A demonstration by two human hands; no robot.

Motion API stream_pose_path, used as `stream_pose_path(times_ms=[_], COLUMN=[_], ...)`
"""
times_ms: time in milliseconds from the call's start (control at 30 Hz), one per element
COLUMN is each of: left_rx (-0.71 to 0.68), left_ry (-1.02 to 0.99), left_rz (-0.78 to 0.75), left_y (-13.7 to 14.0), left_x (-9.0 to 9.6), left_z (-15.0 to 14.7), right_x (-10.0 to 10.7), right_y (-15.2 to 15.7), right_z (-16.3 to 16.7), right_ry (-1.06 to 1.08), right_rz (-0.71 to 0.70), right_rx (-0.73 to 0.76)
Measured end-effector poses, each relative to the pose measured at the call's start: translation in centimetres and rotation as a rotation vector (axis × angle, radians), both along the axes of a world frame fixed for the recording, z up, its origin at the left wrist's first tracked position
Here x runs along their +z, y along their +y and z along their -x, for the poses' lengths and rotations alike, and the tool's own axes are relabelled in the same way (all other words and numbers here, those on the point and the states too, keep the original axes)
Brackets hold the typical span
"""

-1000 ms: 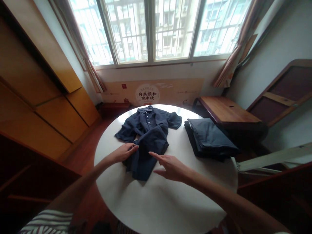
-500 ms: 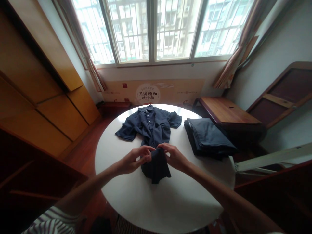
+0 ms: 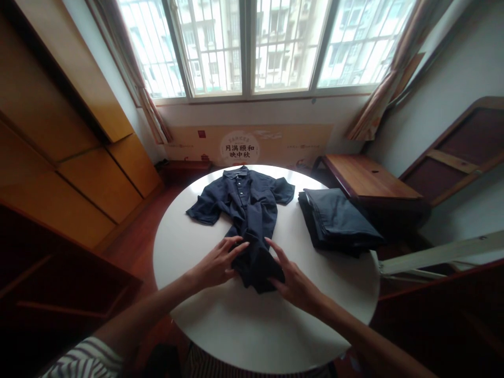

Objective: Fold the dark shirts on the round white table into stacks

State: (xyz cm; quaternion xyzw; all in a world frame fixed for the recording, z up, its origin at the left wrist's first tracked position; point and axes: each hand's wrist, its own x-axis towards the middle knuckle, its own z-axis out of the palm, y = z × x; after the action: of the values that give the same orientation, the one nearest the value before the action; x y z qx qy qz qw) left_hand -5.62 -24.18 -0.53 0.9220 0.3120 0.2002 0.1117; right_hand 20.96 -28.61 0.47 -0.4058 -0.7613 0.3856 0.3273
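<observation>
Barred windows shine brightly, well beyond your left hand and your right hand. Under both of them stands the round white table. On it, farther away and to the right of your right hand, lies a pile of folded dark cloth. The dark shirt lies between your hands and extends away from them, its body narrow and wrinkled, its collar at the far end. Your right hand is open, thumb well apart from forefinger, at the side of the shirt. Your left hand bends lightly over the fabric; whether it pinches, I cannot tell. In my judgement, you are now arranging the bunched hem, and the next move calls for taking its edges evenly, without twisting the front, where small pale buttons show.
</observation>
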Motion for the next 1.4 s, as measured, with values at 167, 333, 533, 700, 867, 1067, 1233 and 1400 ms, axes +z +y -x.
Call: stream_pose_path(times_ms=[167, 333, 533, 700, 867, 1067, 1233, 1400], left_rx=[0.008, 0.011, 0.044, 0.252, 0.39, 0.206, 0.139, 0.207], left_ry=[-0.04, -0.086, -0.33, -0.57, -0.47, -0.252, -0.096, -0.171], left_rz=[0.074, 0.072, 0.127, -0.049, -0.068, 0.097, 0.038, 0.058], left_y=[1.7, 2.1, 1.9, 1.1, -0.3, -1.3, -0.5, 0.9], left_x=[-0.4, 1.0, 4.8, 6.6, 7.0, 5.7, 3.4, 1.1], left_z=[1.0, 1.5, 2.8, 4.8, 6.6, 7.5, 8.0, 8.2], right_x=[2.8, 4.7, 4.4, 3.2, 1.2, 1.6, 2.4, 1.0], right_y=[1.9, 3.5, 2.4, 1.0, 1.7, 1.9, 1.6, 1.5], right_z=[-2.6, -5.3, -5.3, -5.1, -4.5, -4.7, -5.0, -5.0], right_ry=[0.071, 0.337, 0.433, 0.037, -0.027, 0.299, 0.372, 0.22], right_rz=[-0.196, -0.127, 0.125, -0.062, -0.293, -0.071, -0.068, -0.088], right_rx=[-0.29, -0.51, -0.328, -0.092, -0.258, -0.442, -0.347, -0.173])
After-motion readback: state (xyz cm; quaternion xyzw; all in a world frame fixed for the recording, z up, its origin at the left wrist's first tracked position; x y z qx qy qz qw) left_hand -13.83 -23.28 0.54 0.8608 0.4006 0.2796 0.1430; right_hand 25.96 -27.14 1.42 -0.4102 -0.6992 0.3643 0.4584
